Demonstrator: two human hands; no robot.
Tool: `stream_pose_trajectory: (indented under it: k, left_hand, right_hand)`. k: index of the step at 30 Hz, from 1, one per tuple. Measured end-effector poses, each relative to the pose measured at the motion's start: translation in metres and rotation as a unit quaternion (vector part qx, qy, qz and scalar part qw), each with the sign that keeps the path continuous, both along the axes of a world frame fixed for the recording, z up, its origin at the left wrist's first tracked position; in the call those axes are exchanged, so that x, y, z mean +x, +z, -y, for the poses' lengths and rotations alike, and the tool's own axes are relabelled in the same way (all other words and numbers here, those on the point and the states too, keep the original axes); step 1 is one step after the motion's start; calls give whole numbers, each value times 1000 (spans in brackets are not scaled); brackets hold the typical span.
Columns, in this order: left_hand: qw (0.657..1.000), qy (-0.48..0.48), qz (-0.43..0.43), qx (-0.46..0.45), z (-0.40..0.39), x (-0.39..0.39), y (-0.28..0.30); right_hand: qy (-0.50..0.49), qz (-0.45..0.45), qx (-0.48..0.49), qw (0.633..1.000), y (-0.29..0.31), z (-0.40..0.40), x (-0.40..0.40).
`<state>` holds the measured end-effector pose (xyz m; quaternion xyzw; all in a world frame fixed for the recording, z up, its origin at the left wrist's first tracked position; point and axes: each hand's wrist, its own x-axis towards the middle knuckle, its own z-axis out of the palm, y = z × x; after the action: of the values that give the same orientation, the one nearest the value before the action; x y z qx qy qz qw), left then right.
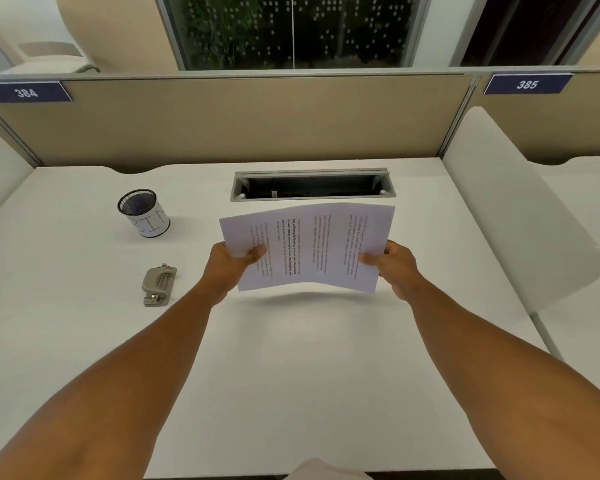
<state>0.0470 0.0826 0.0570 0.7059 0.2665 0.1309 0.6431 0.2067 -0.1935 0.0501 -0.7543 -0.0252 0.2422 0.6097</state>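
Observation:
A white printed sheet of paper [309,247] hangs above the middle of the white desk [291,375], its text running sideways and its middle bowed upward. My left hand [231,266] pinches its left edge, thumb on top. At the right edge my right hand [394,266] pinches it the same way. A faint shadow lies on the desk under the sheet.
A black mesh cup [143,213] with a white label reading "BIN" stands at the back left. A grey hole punch [159,285] lies in front of it. An open cable tray slot [312,185] runs along the back. A white side divider [510,209] rises on the right.

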Motion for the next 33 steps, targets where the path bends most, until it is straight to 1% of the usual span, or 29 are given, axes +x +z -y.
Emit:
stream_pose_trajectory:
  k: [3,8,12,17,23,28,33]
  left_hand:
    - [1000,20,16,5,3,2,-1]
    - [999,37,30,3,7,3,-10]
    - [999,23,23,2,9,1,-19]
    - [1000,-1,6,2,7,-2,-28]
    - [1000,5,12,2,1,2,-22]
    - [1000,-10,1,-7,-4,0,-21]
    - [1000,-5,-7,1,-5,-3,-27]
  right_hand:
    - [-8,32,-14,999,-1,3,-1]
    - [-15,52,-20,998,-4,9,-3]
    - [-15,50,-27,998,-10,13,-4]
    - [-13,59,-62,996,-16,14,-4]
    - [-16,82,-46,995,-11,11,2]
    - [2,73,-34,997,-12,12,3]
    - [6,75,-37,996,-15,15,2]
